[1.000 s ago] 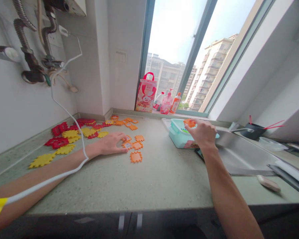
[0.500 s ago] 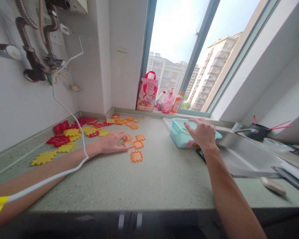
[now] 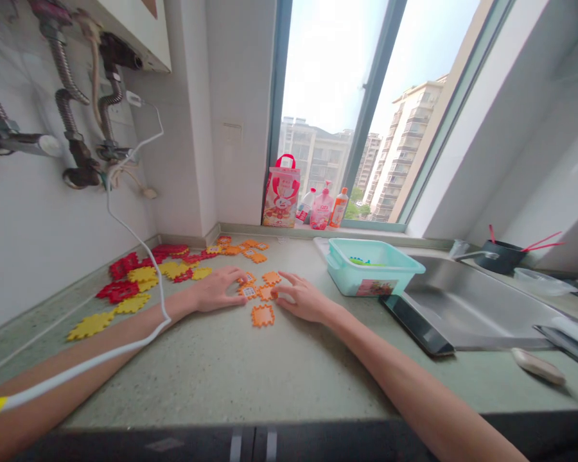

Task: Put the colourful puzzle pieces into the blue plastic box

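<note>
Several orange notched puzzle tiles lie flat on the counter in front of me, and one orange tile (image 3: 262,316) sits nearest to me. My left hand (image 3: 221,289) rests at the left of this group, fingers apart, fingertips at a tile with a printed square (image 3: 248,292). From the right, my right hand (image 3: 301,296) touches the edge of another orange tile (image 3: 266,293) with its fingers spread. Neither hand lifts a tile. Red tiles (image 3: 120,292) and yellow tiles (image 3: 90,326) are heaped beyond my left forearm.
A mint-green bin (image 3: 351,276) with green and blue pieces inside stands by the sink (image 3: 481,308). A black phone (image 3: 417,325) lies before it. A white cable (image 3: 160,276) crosses over my left forearm. Bottles (image 3: 322,208) and a pink bag (image 3: 282,196) stand on the sill.
My right hand has moved from above the mint-green bin leftward and down to the orange tiles. My left hand has stayed at the tiles. The view has tilted slightly.
</note>
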The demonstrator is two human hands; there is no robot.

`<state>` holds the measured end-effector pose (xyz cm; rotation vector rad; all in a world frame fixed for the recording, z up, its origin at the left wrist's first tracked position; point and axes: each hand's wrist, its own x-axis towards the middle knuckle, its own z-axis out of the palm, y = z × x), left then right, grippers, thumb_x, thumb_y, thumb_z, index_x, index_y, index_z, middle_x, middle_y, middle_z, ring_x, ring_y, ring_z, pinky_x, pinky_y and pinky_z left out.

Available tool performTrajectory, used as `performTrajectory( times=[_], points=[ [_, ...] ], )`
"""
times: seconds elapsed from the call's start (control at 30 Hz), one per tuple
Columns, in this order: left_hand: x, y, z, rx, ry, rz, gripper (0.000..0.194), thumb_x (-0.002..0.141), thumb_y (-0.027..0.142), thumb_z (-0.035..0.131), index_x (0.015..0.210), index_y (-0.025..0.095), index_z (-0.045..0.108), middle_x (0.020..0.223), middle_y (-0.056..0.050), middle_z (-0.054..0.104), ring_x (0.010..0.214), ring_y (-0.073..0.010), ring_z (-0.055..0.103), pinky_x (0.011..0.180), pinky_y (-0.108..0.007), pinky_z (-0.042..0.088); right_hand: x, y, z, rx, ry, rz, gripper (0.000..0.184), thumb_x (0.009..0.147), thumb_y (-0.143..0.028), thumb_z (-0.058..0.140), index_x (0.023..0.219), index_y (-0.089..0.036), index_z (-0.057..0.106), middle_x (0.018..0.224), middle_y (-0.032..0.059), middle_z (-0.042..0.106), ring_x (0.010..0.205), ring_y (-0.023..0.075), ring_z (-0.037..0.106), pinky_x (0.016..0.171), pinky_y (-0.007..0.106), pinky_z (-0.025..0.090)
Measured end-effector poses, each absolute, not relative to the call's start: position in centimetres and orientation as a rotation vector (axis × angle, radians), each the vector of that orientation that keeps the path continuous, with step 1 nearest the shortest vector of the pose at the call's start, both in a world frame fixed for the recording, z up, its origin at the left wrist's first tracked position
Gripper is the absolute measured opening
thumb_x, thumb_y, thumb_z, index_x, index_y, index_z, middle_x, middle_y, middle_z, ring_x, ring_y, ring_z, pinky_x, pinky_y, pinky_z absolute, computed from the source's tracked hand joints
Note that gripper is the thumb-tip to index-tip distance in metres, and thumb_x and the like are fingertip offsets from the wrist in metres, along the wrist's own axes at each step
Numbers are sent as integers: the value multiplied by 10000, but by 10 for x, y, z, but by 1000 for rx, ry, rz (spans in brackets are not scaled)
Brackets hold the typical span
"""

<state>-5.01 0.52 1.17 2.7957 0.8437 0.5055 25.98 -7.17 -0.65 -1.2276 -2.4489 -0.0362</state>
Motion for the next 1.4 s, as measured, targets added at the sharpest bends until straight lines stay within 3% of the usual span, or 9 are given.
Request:
performTrajectory(
  times=[0.1, 0.2, 0.3, 0.47, 0.67, 0.9, 1.03, 1.23, 1.4],
  points=[
    [-51, 5, 12, 2799, 858, 498, 515, 940, 661, 633, 1241, 243, 641, 1329, -99, 622, 1247, -291, 588, 1097, -393, 443, 262, -69, -5, -1156, -2390, 7, 133, 984, -337, 691, 1053, -247, 760, 1461, 113, 613, 1295, 265, 611, 1117, 450, 480],
    [-51, 4, 12, 2798, 889, 503, 543, 942, 680, 626, 1272, 248, 630, 1370, -105, 608, 1274, -297, 577, 1108, -406, 444, 263, -68, -3, -1130, -2378, 94, 73, 961, -282, 710, 1000, -226, 734, 1168, 85, 744, 1123, 232, 674, 1019, 387, 523],
    [-51, 5, 11, 2800, 880, 509, 541, 948, 670, 626, 1287, 248, 627, 1389, -105, 602, 1290, -296, 570, 1121, -408, 438, 263, -66, -4, -1149, -2358, 131, 47, 942, -262, 722, 959, -218, 720, 992, 53, 758, 999, 211, 692, 936, 346, 533],
    [-50, 9, 7, 2799, 837, 533, 498, 951, 638, 641, 1261, 248, 634, 1387, -93, 608, 1297, -292, 561, 1125, -406, 431, 262, -67, -7, -1211, -2274, 102, 190, 924, -352, 760, 1059, -222, 734, 1046, 65, 753, 929, 208, 700, 886, 348, 533],
    [-49, 12, 4, 2811, 843, 572, 491, 940, 625, 659, 1260, 252, 648, 1344, -84, 633, 1272, -297, 578, 1119, -406, 432, 238, -88, 3, -905, -2345, 208, 299, 955, -336, 730, 1244, -260, 717, 1142, 71, 738, 1065, 221, 685, 966, 355, 530],
    [-50, 9, 5, 2806, 877, 585, 481, 942, 604, 665, 1272, 255, 647, 1367, -83, 634, 1278, -296, 578, 1112, -404, 440, 233, -97, 4, -829, -2453, 307, 223, 918, -321, 771, 1135, -268, 775, 1181, 62, 746, 1105, 218, 684, 1004, 347, 529],
    [-49, 11, 3, 2813, 951, 602, 472, 913, 598, 685, 1240, 257, 664, 1338, -83, 646, 1237, -301, 603, 1080, -407, 464, 236, -94, 2, -840, -2453, 266, 178, 868, -231, 787, 1042, -270, 790, 1075, 20, 781, 1010, 191, 711, 962, 308, 534],
    [-43, 12, 4, 2818, 1026, 599, 407, 874, 543, 699, 1155, 249, 673, 1248, -79, 666, 1168, -298, 629, 1025, -403, 493, 252, -95, 23, -879, -2421, -137, 179, 878, -265, 770, 1048, -318, 796, 1105, 8, 777, 993, 205, 692, 932, 334, 521],
    [-40, 7, 6, 2809, 1044, 566, 466, 916, 589, 649, 1217, 233, 672, 1309, -105, 644, 1234, -312, 601, 1087, -429, 466, 323, -95, 65, -1288, -1989, -693, 226, 961, -284, 669, 1160, -289, 777, 1253, 65, 735, 1106, 276, 638, 992, 428, 480]
  ],
)
